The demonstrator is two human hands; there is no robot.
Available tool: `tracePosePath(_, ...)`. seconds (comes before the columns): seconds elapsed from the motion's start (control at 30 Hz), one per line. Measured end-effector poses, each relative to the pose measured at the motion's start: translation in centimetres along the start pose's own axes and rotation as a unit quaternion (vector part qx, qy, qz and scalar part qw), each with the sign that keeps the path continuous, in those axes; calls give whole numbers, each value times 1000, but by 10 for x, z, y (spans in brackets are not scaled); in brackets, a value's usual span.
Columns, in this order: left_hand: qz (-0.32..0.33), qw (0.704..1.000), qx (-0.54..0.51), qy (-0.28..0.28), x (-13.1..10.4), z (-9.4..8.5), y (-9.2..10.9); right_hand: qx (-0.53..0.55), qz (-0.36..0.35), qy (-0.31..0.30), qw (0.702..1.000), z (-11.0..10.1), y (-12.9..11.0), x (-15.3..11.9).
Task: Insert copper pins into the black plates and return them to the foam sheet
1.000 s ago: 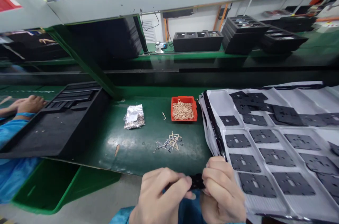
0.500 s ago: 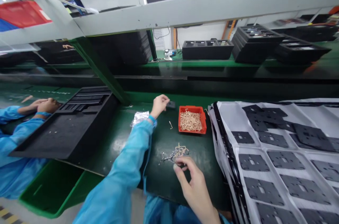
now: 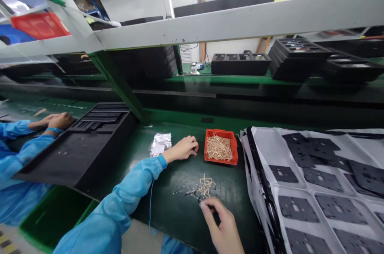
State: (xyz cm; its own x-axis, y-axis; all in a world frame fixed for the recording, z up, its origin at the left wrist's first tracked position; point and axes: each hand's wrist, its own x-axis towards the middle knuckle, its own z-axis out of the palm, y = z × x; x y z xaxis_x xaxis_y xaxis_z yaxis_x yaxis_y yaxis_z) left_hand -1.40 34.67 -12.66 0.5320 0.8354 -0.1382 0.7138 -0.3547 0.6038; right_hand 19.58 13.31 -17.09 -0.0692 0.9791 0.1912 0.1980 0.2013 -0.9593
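My left hand [image 3: 184, 148] rests low over the green work surface, between a silvery packet [image 3: 162, 144] and a red bin [image 3: 221, 147] of thin tan pieces. Its fingers are curled down, with a tiny tan bit just under the fingertips. Nearer to me, my right hand [image 3: 220, 220] has thumb and forefinger pinched together at the lower edge of a small tangled pile [image 3: 204, 187] of tan and dark metallic pieces. What sits between those fingertips is too small to name. A small dark flat piece [image 3: 207, 120] lies on the surface behind the red bin.
At right stands a white compartment tray [image 3: 268, 188] with flat black plates. A black tray [image 3: 75, 150] stands at left, beside a person's hands [image 3: 57, 122] in blue sleeves. Below is a green bin [image 3: 51, 216]. A green post [image 3: 117, 82] rises behind the surface.
My left hand has let go of the dark flat piece, now lying behind the red bin, and has come down nearer to me. The view has tilted up slightly; my right hand remains by the pile.
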Motion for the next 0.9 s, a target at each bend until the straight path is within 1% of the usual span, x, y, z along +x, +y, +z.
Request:
tracePosePath(0.07,-17,999,-27,23,-15,8,0,9,9,-12,1000,1,-3,1)
tracePosePath(0.13,-37,995,-77,55,-27,14,7,19,16,-15,1000,1,-6,2)
tracePosePath(0.23,-56,975,-193,94,-52,21,28,39,33,-13,999,2,-12,5)
tracePosePath(0.3,-64,949,-287,115,-71,27,49,59,45,-18,997,4,-17,6)
tracePosePath(0.37,-74,911,-381,139,-88,34,72,84,59,-20,995,5,-24,7)
tracePosePath(0.4,-81,887,-427,154,-95,39,84,98,67,-18,993,5,-28,8)
tracePosePath(0.5,-107,798,-563,185,-110,55,113,146,103,-11,984,0,-39,8)
tracePosePath(0.6,-120,706,-676,175,-116,71,132,218,160,-39,962,-6,-48,7)
tracePosePath(0.67,-118,658,-726,162,-116,79,140,280,199,-74,936,-9,-53,5)
tracePosePath(0.7,-113,639,-744,158,-116,82,142,311,215,-90,922,-11,-55,4)
tracePosePath(0.77,-99,611,-769,157,-116,86,145,366,238,-109,893,-12,-58,2)
tracePosePath(0.83,-83,593,-785,157,-115,88,147,412,251,-115,868,-13,-59,1)
tracePosePath(0.9,-68,583,-795,157,-116,88,148,448,259,-117,848,-13,-61,1)
